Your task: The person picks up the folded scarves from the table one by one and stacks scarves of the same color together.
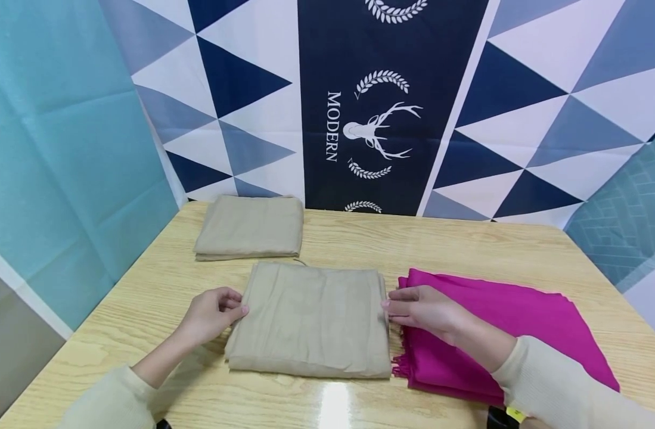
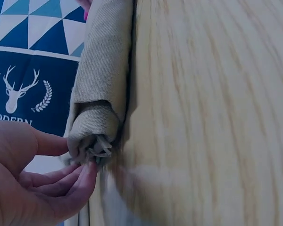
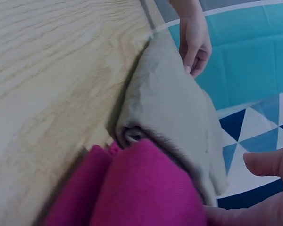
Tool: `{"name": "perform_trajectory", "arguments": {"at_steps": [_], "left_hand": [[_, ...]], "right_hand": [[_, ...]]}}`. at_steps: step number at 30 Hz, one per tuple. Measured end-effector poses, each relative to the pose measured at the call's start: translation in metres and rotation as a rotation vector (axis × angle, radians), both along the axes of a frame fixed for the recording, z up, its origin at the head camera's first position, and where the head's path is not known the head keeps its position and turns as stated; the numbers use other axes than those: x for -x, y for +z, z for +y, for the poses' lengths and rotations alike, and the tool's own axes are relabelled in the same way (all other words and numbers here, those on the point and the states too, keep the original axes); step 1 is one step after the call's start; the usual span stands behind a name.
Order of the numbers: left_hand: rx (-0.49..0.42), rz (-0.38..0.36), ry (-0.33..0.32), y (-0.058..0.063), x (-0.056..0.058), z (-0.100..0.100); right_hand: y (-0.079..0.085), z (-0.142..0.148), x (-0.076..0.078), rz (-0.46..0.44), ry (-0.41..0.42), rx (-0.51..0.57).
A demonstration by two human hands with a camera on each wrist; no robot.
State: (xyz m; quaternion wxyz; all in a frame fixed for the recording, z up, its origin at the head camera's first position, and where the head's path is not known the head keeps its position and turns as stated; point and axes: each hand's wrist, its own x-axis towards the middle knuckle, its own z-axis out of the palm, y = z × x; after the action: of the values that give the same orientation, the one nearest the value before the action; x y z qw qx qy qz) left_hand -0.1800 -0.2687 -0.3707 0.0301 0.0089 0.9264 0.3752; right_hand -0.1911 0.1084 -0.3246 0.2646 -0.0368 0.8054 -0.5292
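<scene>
A folded beige scarf (image 1: 313,322) lies flat on the table in front of me, with a bit of fringe showing at its rolled edge in the left wrist view. My left hand (image 1: 214,313) is at its left side; in the left wrist view, thumb and fingers (image 2: 85,186) pinch the folded end. At the opposite side is my right hand (image 1: 426,310), its fairly straight fingertips right at the scarf's edge. The right wrist view shows that thumb (image 3: 264,165) held apart from the cloth. A folded magenta scarf (image 1: 499,322) with fringe lies under the right hand and forearm.
Behind to the left sits another folded beige cloth (image 1: 252,226) on the wooden table (image 1: 413,241). A patterned curtain (image 1: 381,119) hangs along the table's back edge, and teal sheeting (image 1: 64,149) borders the left. Something black and yellow (image 1: 504,417) shows by the right sleeve.
</scene>
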Motion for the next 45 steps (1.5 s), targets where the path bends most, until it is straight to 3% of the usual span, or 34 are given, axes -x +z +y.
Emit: {"name": "perform_trajectory", "arguments": {"at_steps": [8, 12, 20, 27, 33, 39, 45], "left_hand": [[0.050, 0.114, -0.043, 0.008, 0.000, 0.004], [0.056, 0.137, -0.074, 0.013, 0.002, 0.007], [0.114, 0.155, -0.075, 0.020, 0.017, 0.006], [0.157, 0.244, -0.020, 0.020, 0.039, -0.007], [0.210, 0.285, -0.003, 0.027, 0.071, -0.022], [0.288, 0.238, 0.030, 0.033, 0.099, -0.033], [0.354, 0.176, 0.075, 0.032, 0.122, -0.043]], "right_hand": [[0.016, 0.001, 0.001, 0.118, 0.069, -0.183], [0.023, -0.002, 0.004, 0.151, 0.092, -0.255], [0.035, -0.011, 0.019, 0.223, 0.159, -0.304], [0.040, -0.020, 0.042, 0.189, 0.198, -0.292], [0.044, -0.035, 0.071, 0.138, 0.216, -0.265], [0.047, -0.050, 0.092, 0.123, 0.226, -0.289], [0.050, -0.060, 0.104, 0.115, 0.216, -0.273]]}}
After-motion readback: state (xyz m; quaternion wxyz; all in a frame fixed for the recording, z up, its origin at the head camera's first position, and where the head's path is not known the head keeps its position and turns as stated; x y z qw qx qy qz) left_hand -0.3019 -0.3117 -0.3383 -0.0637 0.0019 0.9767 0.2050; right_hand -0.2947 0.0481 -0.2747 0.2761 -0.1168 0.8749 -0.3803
